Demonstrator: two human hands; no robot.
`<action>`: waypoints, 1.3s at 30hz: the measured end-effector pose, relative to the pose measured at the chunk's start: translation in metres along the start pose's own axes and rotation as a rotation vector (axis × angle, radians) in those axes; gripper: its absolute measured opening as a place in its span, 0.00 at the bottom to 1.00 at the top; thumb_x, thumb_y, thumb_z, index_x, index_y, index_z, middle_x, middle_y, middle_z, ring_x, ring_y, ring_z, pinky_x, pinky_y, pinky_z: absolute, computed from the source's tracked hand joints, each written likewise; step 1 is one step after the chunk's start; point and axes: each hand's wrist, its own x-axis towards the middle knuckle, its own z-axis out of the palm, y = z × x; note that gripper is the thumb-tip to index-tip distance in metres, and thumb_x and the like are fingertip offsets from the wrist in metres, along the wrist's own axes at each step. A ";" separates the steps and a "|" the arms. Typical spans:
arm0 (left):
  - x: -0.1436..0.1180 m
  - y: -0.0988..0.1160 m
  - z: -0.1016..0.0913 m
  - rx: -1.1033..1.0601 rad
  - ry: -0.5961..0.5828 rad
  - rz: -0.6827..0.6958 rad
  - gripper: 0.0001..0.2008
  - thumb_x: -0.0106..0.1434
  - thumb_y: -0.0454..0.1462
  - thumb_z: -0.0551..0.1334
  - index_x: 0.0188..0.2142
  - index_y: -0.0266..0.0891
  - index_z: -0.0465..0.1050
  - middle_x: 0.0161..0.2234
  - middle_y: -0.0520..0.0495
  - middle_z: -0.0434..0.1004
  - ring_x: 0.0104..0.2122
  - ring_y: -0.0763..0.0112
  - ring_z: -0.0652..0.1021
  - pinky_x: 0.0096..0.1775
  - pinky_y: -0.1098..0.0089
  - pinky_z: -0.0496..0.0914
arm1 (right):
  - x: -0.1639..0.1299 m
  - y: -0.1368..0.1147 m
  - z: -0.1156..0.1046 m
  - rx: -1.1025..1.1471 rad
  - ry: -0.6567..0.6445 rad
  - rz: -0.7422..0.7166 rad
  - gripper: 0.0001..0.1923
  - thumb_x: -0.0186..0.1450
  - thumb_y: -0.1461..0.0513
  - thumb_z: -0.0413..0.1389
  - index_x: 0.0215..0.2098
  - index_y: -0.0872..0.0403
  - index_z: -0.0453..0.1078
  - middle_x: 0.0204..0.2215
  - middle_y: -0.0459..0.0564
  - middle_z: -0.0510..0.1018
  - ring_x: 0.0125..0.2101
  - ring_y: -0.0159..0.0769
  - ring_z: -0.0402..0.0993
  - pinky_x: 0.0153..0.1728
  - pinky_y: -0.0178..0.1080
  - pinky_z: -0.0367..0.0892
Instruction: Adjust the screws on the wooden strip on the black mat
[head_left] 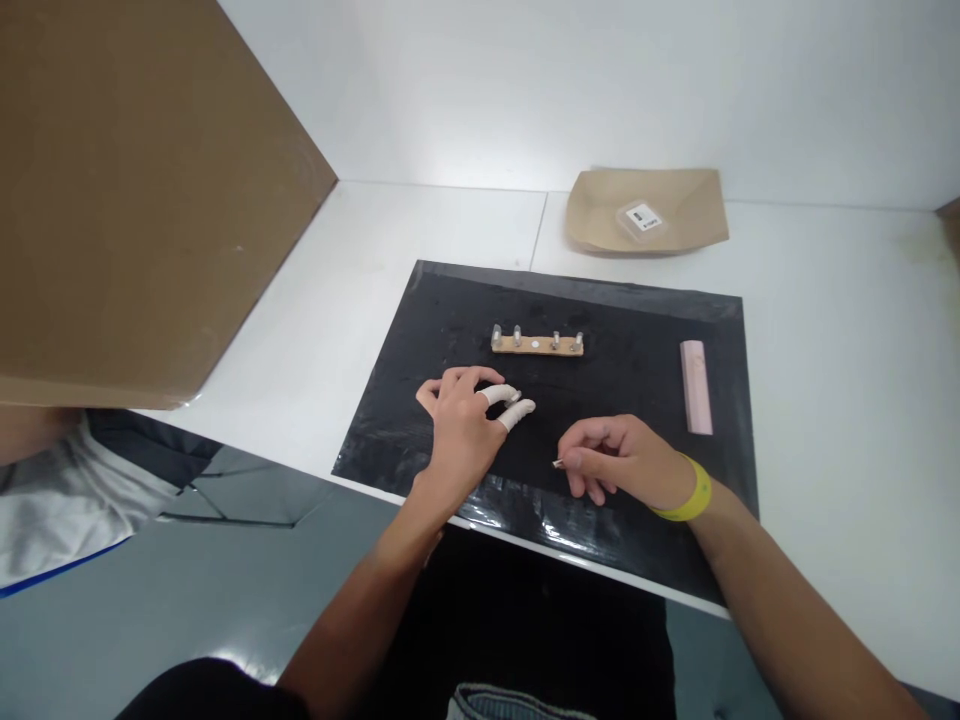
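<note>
My left hand (466, 418) wears white finger covers on thumb and forefinger. Between those two fingertips it pinches a small shiny piece (514, 398), too small to name, just above the black mat (630, 360). To its right, my right hand (611, 455), with a yellow band at the wrist, pinches a small metallic piece (557, 463) whose tip sticks out to the left; the rest is hidden by the fingers. Beyond both hands lies a narrow tan strip (535, 346) with several small clear and metallic pieces standing on it and a white dot in its middle.
A pink bar-shaped case (697, 388) lies on the mat's right side. Behind the mat, a brown paper tray (690, 215) holds a small clear labelled box (642, 220). A tall brown panel (150, 200) stands at left; part of another person shows below it.
</note>
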 end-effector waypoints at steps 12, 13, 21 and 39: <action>-0.008 -0.005 -0.019 -0.013 -0.205 0.071 0.13 0.67 0.37 0.69 0.51 0.50 0.78 0.57 0.48 0.77 0.59 0.56 0.72 0.56 0.50 0.53 | -0.002 0.000 0.000 -0.009 -0.002 -0.012 0.17 0.67 0.50 0.62 0.34 0.57 0.73 0.23 0.47 0.79 0.18 0.25 0.69 0.19 0.29 0.59; -0.008 -0.005 -0.021 -0.027 -0.224 0.064 0.14 0.67 0.35 0.68 0.51 0.51 0.77 0.57 0.49 0.76 0.59 0.56 0.71 0.57 0.50 0.53 | -0.002 0.000 0.000 -0.003 -0.002 -0.013 0.17 0.67 0.50 0.62 0.34 0.57 0.73 0.23 0.47 0.79 0.18 0.24 0.69 0.19 0.29 0.59; 0.003 -0.007 -0.020 -0.079 -0.214 -0.005 0.09 0.66 0.34 0.70 0.43 0.53 0.82 0.53 0.51 0.80 0.57 0.58 0.72 0.57 0.50 0.52 | -0.001 0.001 0.001 0.021 -0.001 -0.016 0.16 0.67 0.52 0.62 0.34 0.57 0.73 0.23 0.47 0.79 0.18 0.24 0.69 0.19 0.28 0.59; 0.004 -0.012 -0.008 -0.034 -0.022 0.173 0.05 0.62 0.41 0.74 0.34 0.47 0.81 0.45 0.52 0.83 0.49 0.61 0.77 0.55 0.51 0.53 | -0.002 0.001 0.001 0.018 -0.001 0.004 0.15 0.67 0.53 0.61 0.35 0.57 0.73 0.24 0.47 0.79 0.18 0.23 0.69 0.20 0.28 0.61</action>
